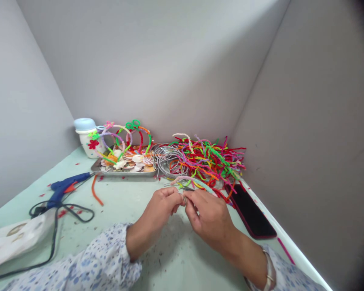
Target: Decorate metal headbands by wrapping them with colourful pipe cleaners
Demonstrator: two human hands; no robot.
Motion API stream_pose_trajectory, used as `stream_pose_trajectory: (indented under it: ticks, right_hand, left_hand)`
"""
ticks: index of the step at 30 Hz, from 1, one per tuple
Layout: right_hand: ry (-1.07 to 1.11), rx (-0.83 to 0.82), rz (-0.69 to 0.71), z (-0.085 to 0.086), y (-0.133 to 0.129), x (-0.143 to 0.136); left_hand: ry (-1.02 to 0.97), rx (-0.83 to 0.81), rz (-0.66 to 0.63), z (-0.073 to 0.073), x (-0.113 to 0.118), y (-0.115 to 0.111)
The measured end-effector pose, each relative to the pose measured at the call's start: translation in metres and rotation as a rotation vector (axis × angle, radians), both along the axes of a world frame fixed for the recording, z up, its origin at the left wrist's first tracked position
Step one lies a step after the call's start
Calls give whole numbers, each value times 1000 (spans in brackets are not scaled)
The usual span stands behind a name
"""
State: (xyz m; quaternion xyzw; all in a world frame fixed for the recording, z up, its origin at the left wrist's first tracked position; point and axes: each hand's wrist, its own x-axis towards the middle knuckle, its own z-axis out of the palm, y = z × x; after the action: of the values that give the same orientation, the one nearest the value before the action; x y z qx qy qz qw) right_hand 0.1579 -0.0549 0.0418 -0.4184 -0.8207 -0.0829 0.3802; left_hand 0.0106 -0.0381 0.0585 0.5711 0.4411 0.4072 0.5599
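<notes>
My left hand (pixel 165 204) and my right hand (pixel 209 212) meet fingertip to fingertip above the table, both closed in a pinch. Something small and thin is between the fingers, too hidden to name. Just beyond them curves a fuzzy pink and light-blue strip (pixel 197 180), its right end passing behind my right hand; whether I hold it, I cannot tell. A dark slim tool tip (pixel 186 188) shows behind my fingers, mostly covered. Close by lie a coil of bare silver wire hoops (pixel 171 159) and a heap of coloured pipe cleaners (pixel 214 159).
A metal tray (pixel 124 173) holds round patterned discs, with pipe-cleaner headbands (pixel 117 137) propped on it beside a white jar (pixel 89 143). On the left are a blue glue gun (pixel 62 188), its cord (pixel 55 238) and a white bag (pixel 24 236). A phone (pixel 253 214) lies right.
</notes>
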Motion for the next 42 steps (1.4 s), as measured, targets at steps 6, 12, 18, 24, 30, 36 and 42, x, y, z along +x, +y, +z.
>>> stream_pose_trajectory:
  ticks: [6, 12, 18, 24, 30, 36, 42]
  right_hand:
    - [2, -31, -3, 0, 0, -1]
    - [31, -112, -26, 9, 3, 4]
    - [99, -187, -93, 13, 9, 9]
    - [221, -223, -95, 18, 10, 11]
    - [375, -352, -51, 28, 9, 13]
    - [445, -537, 65, 28, 8, 13]
    - [463, -588, 114, 23, 6, 8]
  left_hand:
    - [10, 20, -16, -2, -1, -1]
    - [72, 105, -95, 7, -5, 0]
    - [337, 552, 134, 14, -10, -7]
    - [279, 871, 18, 2, -8, -33]
    - [377, 492, -277, -19, -1, -23]
    - [15, 272, -31, -35, -7, 13]
    - [-50, 295, 31, -24, -5, 3]
